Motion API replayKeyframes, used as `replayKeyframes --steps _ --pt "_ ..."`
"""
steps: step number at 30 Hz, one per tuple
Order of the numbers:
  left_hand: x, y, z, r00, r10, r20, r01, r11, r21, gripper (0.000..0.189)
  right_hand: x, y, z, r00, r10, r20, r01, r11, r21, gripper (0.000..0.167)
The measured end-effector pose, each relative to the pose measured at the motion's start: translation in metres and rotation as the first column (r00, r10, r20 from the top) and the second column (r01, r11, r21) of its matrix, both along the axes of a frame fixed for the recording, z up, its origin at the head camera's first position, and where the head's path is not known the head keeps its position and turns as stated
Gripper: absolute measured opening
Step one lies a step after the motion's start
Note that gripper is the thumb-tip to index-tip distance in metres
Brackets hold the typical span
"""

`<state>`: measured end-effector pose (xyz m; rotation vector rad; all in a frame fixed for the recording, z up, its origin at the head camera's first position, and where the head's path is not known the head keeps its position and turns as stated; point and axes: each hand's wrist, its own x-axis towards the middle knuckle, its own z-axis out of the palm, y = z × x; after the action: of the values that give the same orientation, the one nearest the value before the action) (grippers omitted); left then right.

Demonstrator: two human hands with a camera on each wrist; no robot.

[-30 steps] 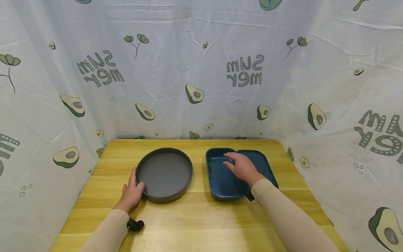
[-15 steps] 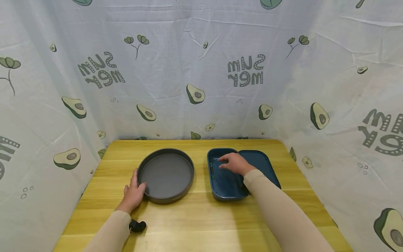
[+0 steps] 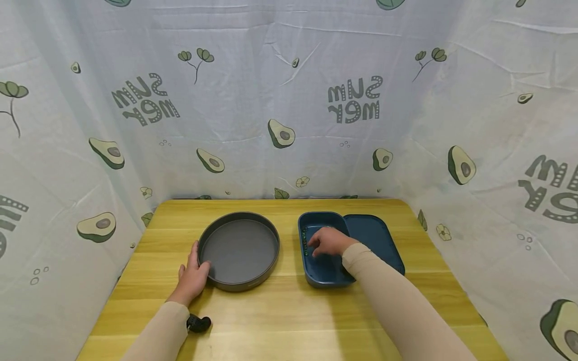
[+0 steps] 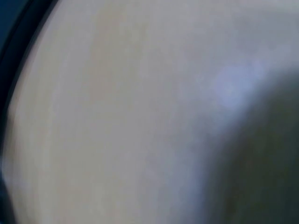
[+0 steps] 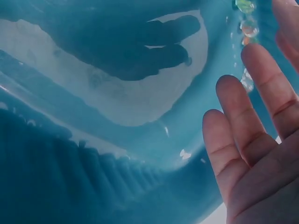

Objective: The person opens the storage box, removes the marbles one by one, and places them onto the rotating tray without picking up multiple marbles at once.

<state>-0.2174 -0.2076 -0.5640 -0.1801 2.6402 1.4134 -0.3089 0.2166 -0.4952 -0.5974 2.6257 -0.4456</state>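
Note:
In the head view a round grey pan [image 3: 240,250] lies on the table. My left hand [image 3: 191,281] rests against its left side, fingers lying straight along the outer wall and the thumb at the rim. The left wrist view is blurred, with a dark curved edge at its left. My right hand [image 3: 331,241] reaches into a deep blue rectangular box [image 3: 326,276]. Its fingertips are close to a row of small glass marbles [image 3: 305,240] along the box's left wall. In the right wrist view several fingers are extended beside the marbles [image 5: 250,29]; whether any touches one cannot be told.
A flat blue lid or tray [image 3: 377,238] lies against the box's right side. The wooden table [image 3: 271,321] ends at a patterned curtain [image 3: 235,110] behind and at both sides. A small black device [image 3: 198,324] sits at the left wrist.
My right hand has moved left and lower inside the blue box, its fingers bending down toward the marbles. The left hand stays at the pan; the view has shifted slightly.

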Motion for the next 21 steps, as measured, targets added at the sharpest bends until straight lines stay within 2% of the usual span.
replayKeyframes --steps 9,21 --pt "0.001 -0.001 0.002 1.0 0.004 0.011 -0.004 1.0 0.0 0.078 -0.002 -0.005 -0.006 1.0 -0.022 0.019 0.022 1.0 -0.003 0.031" --pt "-0.002 -0.001 -0.001 1.0 0.005 -0.006 -0.005 1.0 0.002 0.078 -0.012 -0.007 -0.022 1.0 -0.022 0.018 0.022 1.0 0.007 0.028"
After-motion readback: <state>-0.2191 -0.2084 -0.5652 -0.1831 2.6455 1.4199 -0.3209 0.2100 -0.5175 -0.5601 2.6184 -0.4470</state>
